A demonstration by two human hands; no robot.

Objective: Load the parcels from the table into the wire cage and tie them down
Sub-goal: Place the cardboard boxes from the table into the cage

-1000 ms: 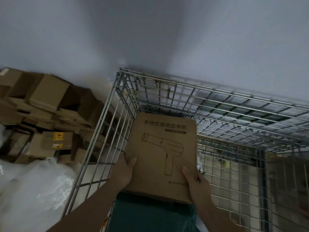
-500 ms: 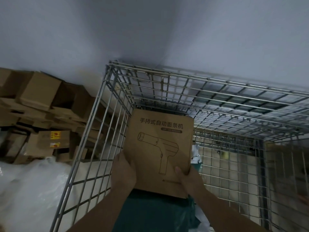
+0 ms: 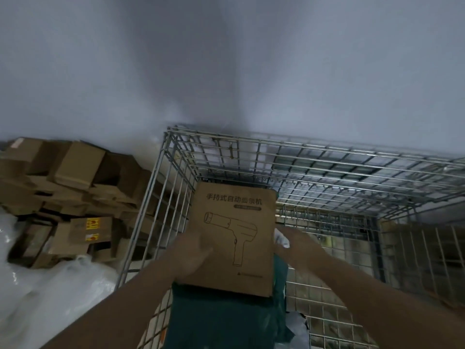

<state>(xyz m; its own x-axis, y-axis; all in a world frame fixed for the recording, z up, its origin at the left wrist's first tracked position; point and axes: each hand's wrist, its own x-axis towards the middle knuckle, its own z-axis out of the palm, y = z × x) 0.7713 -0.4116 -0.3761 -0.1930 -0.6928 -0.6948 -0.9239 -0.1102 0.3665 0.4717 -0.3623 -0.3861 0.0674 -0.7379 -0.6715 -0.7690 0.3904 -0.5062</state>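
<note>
Fingers of my left hand lie across the near-left face of the brown carton, pressing it flat; blur hides how far they curl. Just past the carton's right edge, my right hand hangs off the cardboard, holding nothing that I can make out.

The carton (printed with a handheld-appliance drawing) sits on a dark green parcel below my wrists, inside the wire cage, close to the left mesh wall beyond my left knuckles.

Loading is the step in hand, I judge: this box looks placed. Next I would let go, turn back for another parcel, and leave tying for last.

Half a second ago my right hand gripped the carton's lower right corner; it has since come away. Loose cardboard boxes lie outside the cage, left of my left hand.
</note>
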